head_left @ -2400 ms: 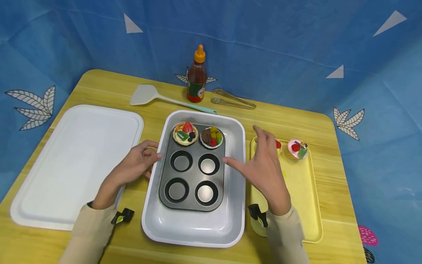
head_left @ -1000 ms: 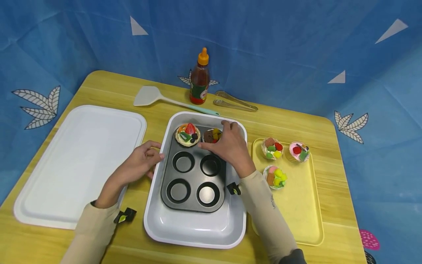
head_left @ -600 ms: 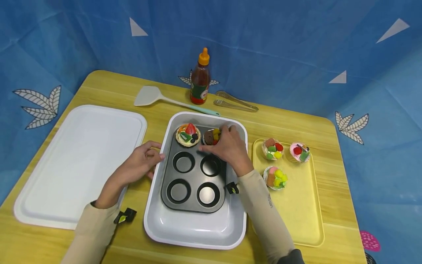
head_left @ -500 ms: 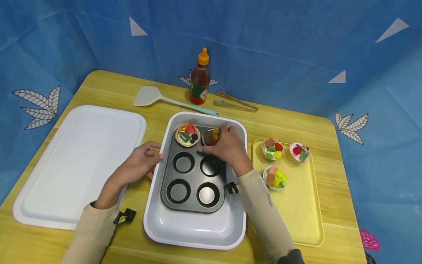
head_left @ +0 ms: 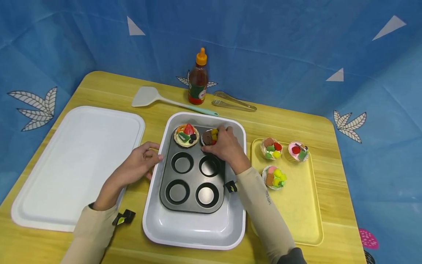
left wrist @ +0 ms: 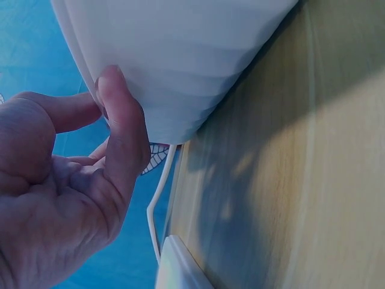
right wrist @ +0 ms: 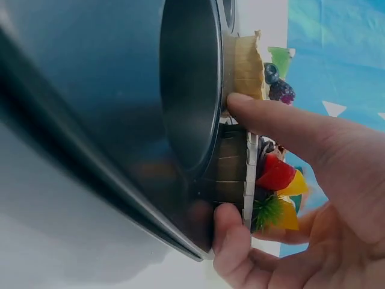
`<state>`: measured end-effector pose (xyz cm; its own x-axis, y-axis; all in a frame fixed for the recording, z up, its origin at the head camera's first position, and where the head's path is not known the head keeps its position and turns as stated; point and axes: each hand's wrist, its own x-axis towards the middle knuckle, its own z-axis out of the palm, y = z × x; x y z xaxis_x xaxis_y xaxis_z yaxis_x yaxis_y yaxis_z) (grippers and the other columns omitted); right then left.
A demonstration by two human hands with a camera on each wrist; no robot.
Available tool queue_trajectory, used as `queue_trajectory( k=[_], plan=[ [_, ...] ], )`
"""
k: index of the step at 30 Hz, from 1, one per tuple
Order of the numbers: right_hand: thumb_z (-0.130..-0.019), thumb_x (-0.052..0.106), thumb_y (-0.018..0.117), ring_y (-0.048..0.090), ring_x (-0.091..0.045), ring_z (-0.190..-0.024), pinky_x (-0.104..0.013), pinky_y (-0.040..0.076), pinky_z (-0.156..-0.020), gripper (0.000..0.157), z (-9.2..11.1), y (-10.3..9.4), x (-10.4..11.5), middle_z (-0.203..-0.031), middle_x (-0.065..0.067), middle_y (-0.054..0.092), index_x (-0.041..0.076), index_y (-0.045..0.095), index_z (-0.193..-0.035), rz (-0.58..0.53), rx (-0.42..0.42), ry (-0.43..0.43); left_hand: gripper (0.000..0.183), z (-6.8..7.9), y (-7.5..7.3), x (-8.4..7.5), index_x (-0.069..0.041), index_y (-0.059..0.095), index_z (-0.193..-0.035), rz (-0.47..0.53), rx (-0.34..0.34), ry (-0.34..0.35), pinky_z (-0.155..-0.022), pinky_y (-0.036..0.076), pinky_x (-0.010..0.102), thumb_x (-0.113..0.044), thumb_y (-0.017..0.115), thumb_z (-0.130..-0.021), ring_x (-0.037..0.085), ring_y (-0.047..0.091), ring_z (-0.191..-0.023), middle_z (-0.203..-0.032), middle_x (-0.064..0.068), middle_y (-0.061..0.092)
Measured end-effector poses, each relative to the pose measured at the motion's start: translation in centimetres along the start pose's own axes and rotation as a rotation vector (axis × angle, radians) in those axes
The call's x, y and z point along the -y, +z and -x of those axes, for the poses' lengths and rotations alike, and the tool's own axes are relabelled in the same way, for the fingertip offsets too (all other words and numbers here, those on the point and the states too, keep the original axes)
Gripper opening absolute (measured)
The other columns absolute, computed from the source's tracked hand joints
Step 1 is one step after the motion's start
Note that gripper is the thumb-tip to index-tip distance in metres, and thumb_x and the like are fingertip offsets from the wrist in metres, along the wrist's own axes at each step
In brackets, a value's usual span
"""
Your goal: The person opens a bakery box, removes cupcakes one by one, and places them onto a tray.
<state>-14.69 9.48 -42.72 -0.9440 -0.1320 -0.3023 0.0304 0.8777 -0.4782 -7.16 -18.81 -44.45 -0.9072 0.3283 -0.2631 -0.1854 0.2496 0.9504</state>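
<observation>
A muffin tin point(head_left: 193, 178) with round wells lies inside a white basin point(head_left: 197, 229). My left hand point(head_left: 138, 164) pinches the basin's left rim between thumb and fingers, seen closely in the left wrist view. In the tin's back right well sits a toy tart point(head_left: 207, 138) topped with chocolate and fruit. My right hand point(head_left: 226, 147) grips that tart by its sides; in the right wrist view its fluted cup point(right wrist: 230, 165) stands partly above the well. A second fruit tart point(head_left: 186, 135) with a strawberry fills the back left well. The other wells are empty.
A yellow tray point(head_left: 301, 205) on the right carries toy cupcakes, one of them pink point(head_left: 298, 151). A white tray point(head_left: 79, 161) lies on the left. Behind the basin are a spatula point(head_left: 147, 96), a sauce bottle point(head_left: 198, 82) and metal tongs point(head_left: 234, 102).
My right hand has come left from above the basin's right rim and taken hold of the chocolate tart in its well. The left hand has stayed at the basin's rim.
</observation>
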Motion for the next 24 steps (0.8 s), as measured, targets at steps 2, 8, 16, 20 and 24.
queue_trajectory(
  k=[2,8,16,20,24],
  plan=[
    [-0.079,0.044,0.083,0.059,-0.036,-0.093,-0.046,0.056,-0.083,0.08,-0.08,0.04,0.01,-0.122,-0.022,0.045,-0.001,0.047,-0.134,0.003,-0.007,-0.002,0.047,0.04,0.0,-0.01,0.007,0.039,-0.137,0.003,0.0,0.002,-0.054,0.061,0.044,-0.016,0.06,-0.101,0.031,0.07,-0.064,-0.097,0.028,0.065],
    [-0.08,0.04,0.08,0.059,-0.035,-0.089,-0.045,0.056,-0.081,0.071,-0.08,0.06,0.08,-0.119,-0.022,0.045,-0.004,0.048,-0.127,0.007,-0.028,-0.005,0.048,0.07,0.03,0.04,0.007,0.039,-0.137,0.006,-0.004,0.008,-0.054,0.061,0.044,-0.016,0.061,-0.101,0.03,0.07,-0.064,-0.1,0.029,0.064],
    [-0.08,0.037,0.079,0.058,-0.033,-0.085,-0.043,0.056,-0.076,0.067,0.08,0.04,0.23,-0.115,-0.021,0.045,-0.005,0.049,-0.123,0.005,-0.04,-0.016,0.047,0.14,0.0,-0.03,0.007,0.039,-0.137,0.008,0.002,0.004,-0.054,0.061,0.045,-0.016,0.06,-0.102,0.031,0.07,-0.064,-0.099,0.029,0.065],
    [-0.079,0.036,0.079,0.057,-0.033,-0.084,-0.042,0.055,-0.076,0.066,0.09,0.04,0.24,-0.113,-0.02,0.045,-0.004,0.048,-0.121,0.001,-0.039,-0.016,0.048,0.16,-0.03,-0.07,0.007,0.038,-0.137,0.002,0.002,0.002,-0.054,0.061,0.044,-0.016,0.06,-0.102,0.031,0.07,-0.063,-0.098,0.029,0.065],
    [-0.079,0.036,0.08,0.057,-0.033,-0.084,-0.042,0.055,-0.075,0.065,0.0,0.11,0.15,-0.112,-0.02,0.044,-0.004,0.048,-0.12,-0.001,-0.041,-0.016,0.047,0.12,0.0,-0.04,0.007,0.039,-0.137,0.003,0.001,0.004,-0.053,0.061,0.044,-0.015,0.06,-0.102,0.031,0.07,-0.064,-0.099,0.029,0.065]
  ],
)
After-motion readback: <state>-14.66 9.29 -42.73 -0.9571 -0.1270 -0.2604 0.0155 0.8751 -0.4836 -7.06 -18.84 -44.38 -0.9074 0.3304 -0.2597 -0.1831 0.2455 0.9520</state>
